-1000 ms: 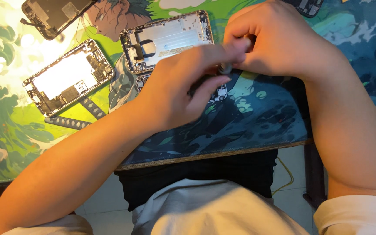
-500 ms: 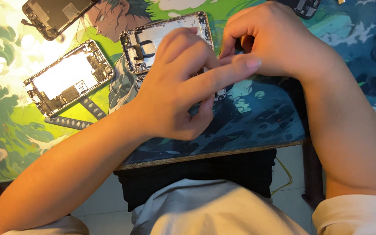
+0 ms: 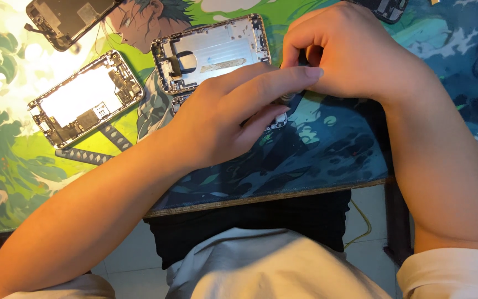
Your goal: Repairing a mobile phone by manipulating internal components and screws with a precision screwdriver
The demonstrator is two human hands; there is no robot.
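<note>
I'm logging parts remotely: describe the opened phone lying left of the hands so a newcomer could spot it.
On the illustrated mat, look left of the left hand. The opened phone lies tilted there. Unlike the bare silver housing beside it, it has a bright white panel inside.

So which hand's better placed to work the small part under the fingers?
Probably the left hand: its fingers lie over the small part. The right hand is curled, pinching something dark just above.

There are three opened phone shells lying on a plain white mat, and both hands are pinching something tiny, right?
Not quite: the mat is not plain white. The head view shows it printed with green and blue cartoon waves. The rest holds: opened phone shells lie there, and the left hand and right hand meet over something tiny.
</note>
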